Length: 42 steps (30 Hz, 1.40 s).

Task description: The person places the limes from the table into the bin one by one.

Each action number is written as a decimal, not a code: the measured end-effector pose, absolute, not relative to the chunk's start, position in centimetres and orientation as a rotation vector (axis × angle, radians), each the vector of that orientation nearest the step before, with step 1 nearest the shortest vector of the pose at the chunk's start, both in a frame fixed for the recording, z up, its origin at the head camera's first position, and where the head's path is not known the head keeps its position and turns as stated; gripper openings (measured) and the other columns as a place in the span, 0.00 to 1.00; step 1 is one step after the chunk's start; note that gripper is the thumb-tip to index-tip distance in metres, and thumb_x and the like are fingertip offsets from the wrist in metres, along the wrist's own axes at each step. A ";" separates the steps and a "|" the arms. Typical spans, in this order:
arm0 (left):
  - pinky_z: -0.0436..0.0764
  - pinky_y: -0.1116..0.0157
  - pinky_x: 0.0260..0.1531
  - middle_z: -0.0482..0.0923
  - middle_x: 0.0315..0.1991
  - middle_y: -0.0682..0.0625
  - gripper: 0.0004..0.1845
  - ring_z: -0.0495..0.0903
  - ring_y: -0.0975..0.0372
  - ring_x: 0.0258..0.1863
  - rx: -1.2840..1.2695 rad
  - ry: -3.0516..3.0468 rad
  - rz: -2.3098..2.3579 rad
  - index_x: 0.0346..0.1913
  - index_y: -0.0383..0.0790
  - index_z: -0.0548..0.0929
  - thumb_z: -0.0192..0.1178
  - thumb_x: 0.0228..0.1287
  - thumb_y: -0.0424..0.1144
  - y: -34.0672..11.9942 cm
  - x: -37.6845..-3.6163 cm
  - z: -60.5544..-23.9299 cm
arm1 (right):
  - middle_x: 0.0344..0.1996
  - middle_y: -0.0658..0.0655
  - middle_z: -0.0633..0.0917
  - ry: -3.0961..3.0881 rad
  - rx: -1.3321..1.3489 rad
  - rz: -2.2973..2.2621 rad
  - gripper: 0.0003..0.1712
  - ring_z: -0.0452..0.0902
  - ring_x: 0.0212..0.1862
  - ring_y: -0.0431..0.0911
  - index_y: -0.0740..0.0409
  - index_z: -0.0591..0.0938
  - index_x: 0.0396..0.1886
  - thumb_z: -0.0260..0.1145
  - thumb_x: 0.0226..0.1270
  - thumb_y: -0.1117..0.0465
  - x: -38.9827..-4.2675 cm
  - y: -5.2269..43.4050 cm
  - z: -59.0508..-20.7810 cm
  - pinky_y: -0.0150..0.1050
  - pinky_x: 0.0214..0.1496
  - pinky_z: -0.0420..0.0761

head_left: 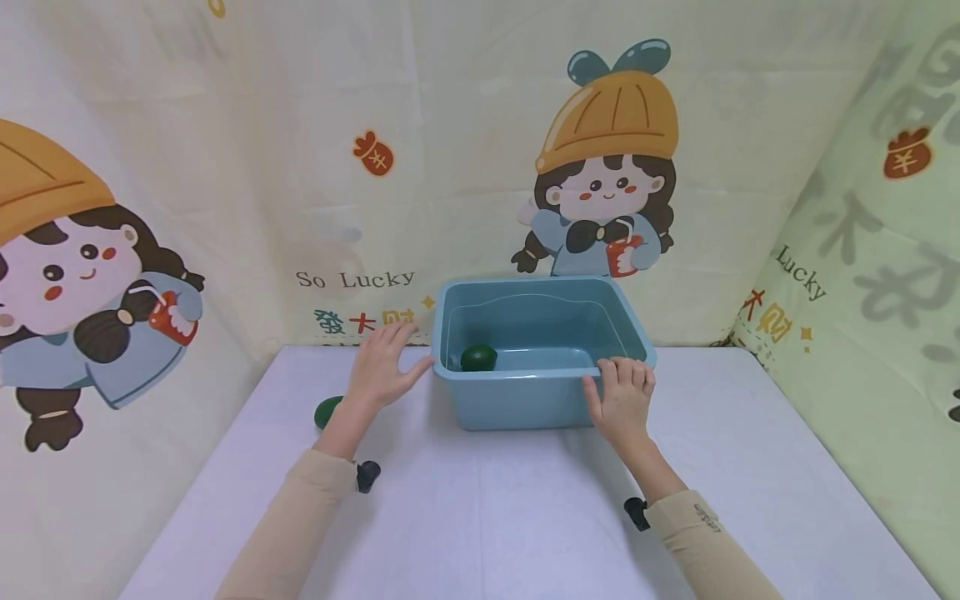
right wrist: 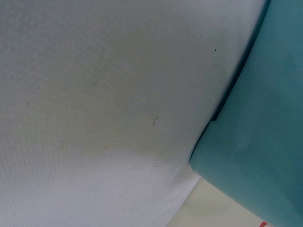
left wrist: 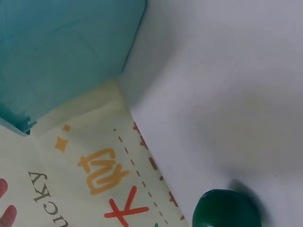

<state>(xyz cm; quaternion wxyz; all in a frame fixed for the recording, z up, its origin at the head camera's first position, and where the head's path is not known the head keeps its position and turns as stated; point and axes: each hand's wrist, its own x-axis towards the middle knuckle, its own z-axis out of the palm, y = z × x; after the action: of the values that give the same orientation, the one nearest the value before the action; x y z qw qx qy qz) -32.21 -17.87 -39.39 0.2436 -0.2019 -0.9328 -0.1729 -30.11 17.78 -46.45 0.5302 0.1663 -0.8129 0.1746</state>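
Observation:
A blue plastic tub (head_left: 525, 404) stands at the back of the table, and a dark green rounded object (head_left: 478, 358) lies inside it at the left. My right hand (head_left: 622, 400) grips the tub's front rim near the right corner, fingers bent over the edge. Just left of the tub is my left hand (head_left: 382, 367), fingers extended and thumb near the rim; whether the thumb touches it I cannot tell. Partly hidden behind my left wrist, a second green rounded object (head_left: 327, 412) rests on the table; the left wrist view shows this green object (left wrist: 227, 210) at the bottom.
The table (head_left: 480, 517) has a white cover. Behind it hangs a pale printed cloth (head_left: 465, 167) with cartoon figures and lettering, close to the tub's back. Similar cloth walls stand at the left and right. A small black device (head_left: 367, 476) sits at the left cuff.

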 end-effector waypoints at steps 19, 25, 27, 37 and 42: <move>0.56 0.49 0.59 0.68 0.58 0.41 0.34 0.62 0.48 0.60 -0.455 -2.590 -0.403 0.61 0.38 0.68 0.54 0.58 0.57 -21.5 -31.9 -41.4 | 0.36 0.64 0.69 -1.938 0.401 0.423 0.29 0.58 0.40 0.59 0.66 0.72 0.36 0.40 0.71 0.42 -30.1 17.8 -46.5 0.57 0.48 0.52; 0.57 0.49 0.58 0.70 0.55 0.41 0.32 0.64 0.49 0.58 -0.456 -2.564 -0.385 0.58 0.37 0.70 0.55 0.57 0.56 -22.5 -31.9 -42.1 | 0.37 0.64 0.68 -1.961 0.391 0.434 0.30 0.58 0.41 0.59 0.66 0.71 0.37 0.39 0.71 0.42 -30.0 17.8 -46.5 0.57 0.48 0.52; 0.57 0.49 0.59 0.70 0.54 0.41 0.31 0.64 0.49 0.58 -0.457 -2.557 -0.377 0.57 0.37 0.71 0.55 0.57 0.56 -22.9 -31.8 -42.3 | 0.37 0.64 0.68 -1.965 0.390 0.438 0.30 0.58 0.41 0.59 0.66 0.71 0.37 0.39 0.71 0.42 -30.0 17.8 -46.5 0.57 0.49 0.52; 0.57 0.49 0.57 0.70 0.54 0.40 0.31 0.65 0.47 0.57 -0.417 -2.590 -0.325 0.56 0.35 0.71 0.56 0.57 0.54 -24.9 -31.9 -43.5 | 0.36 0.64 0.68 -1.964 0.392 0.428 0.30 0.58 0.41 0.59 0.66 0.72 0.37 0.39 0.71 0.42 -30.1 17.9 -46.4 0.57 0.48 0.52; 0.58 0.48 0.56 0.70 0.53 0.39 0.31 0.65 0.46 0.55 -0.395 -2.626 -0.313 0.55 0.34 0.71 0.56 0.57 0.55 -25.8 -31.9 -44.0 | 0.36 0.64 0.68 -1.958 0.400 0.428 0.30 0.58 0.41 0.59 0.66 0.71 0.37 0.40 0.71 0.42 -30.2 17.9 -46.3 0.57 0.48 0.52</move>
<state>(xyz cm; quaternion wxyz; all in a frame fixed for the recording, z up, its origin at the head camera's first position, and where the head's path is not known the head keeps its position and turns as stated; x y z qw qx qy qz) -31.88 -25.76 -43.98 0.2320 -0.1436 -0.9553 -0.1138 -30.16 17.91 -46.29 0.5219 0.1670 -0.8172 0.1789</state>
